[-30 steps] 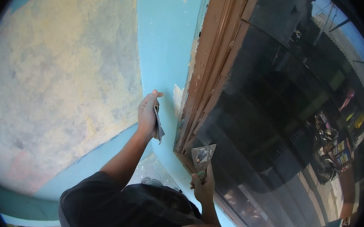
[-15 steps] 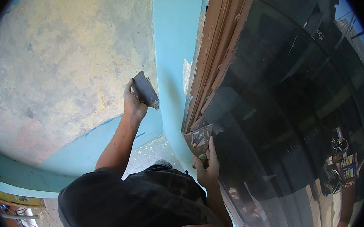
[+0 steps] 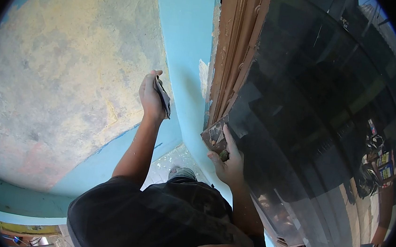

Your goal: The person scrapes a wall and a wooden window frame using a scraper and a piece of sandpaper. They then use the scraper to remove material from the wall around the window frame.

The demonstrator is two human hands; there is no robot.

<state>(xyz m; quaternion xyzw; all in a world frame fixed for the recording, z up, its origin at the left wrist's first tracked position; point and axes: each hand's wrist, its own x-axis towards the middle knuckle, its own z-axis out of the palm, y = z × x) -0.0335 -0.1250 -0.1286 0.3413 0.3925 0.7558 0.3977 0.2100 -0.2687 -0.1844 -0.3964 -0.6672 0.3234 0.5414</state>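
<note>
Here's the scraper [image 3: 214,134], blade near the brown frame's [image 3: 235,47] lower end, gripped in my right hand [image 3: 230,166]; over on the left, my left hand [image 3: 150,97] grasps a dark sheet [image 3: 164,100] beside the patchy wall [image 3: 75,75].

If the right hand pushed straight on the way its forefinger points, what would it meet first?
Probably the brown window frame, just beyond the scraper that the right hand holds; depth is unclear, so the gap can't be judged.
</note>
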